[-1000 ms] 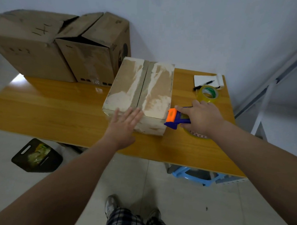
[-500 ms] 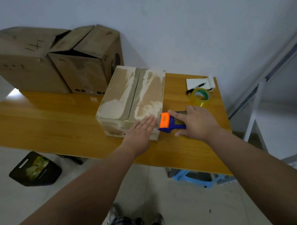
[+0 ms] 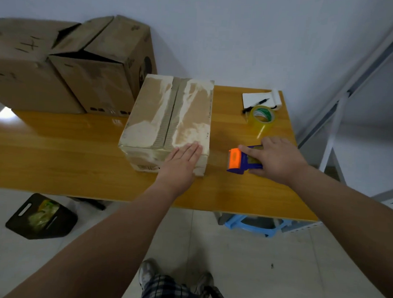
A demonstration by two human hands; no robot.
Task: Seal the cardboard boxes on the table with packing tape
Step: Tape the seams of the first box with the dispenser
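Head view:
- A small cardboard box [image 3: 170, 116] is seen mid-desk with its flaps closed. The top is scuffed white, and a strip of old tape runs along the centre seam.
- The left hand [image 3: 181, 161] is laid flat on the near right corner of the box top. Its fingers [image 3: 192, 149] are straight and pressed together, with the palm over the near edge.
- The tape dispenser [image 3: 237, 160] (blue body, orange head) is gripped in the right hand [image 3: 278, 161], just right of the box and low over the desk [image 3: 78, 161]. The fingers are curled round the handle and the index finger [image 3: 249, 151] is stretched along the top. The orange head is pointed at the box.
- A faint clear band [image 3: 217, 157] is visible between the box's right side and the dispenser head. It looks like tape, but contact at either end cannot be confirmed.
- Two larger cardboard boxes are parked at the far left against the wall. The left one [image 3: 21, 69] carries pen marks, and the right one [image 3: 99, 77] has its flaps partly raised.
- At the far right of the desk, a clear tape roll [image 3: 262, 118] is placed beside a white paper [image 3: 254, 98] with a black pen [image 3: 256, 105] on it.
- On the floor, a dark bin [image 3: 41, 216] is seen at the near left and a blue stool [image 3: 250, 226] under the desk's right end.
- A grey metal rack [image 3: 351, 88] is seen at the right.
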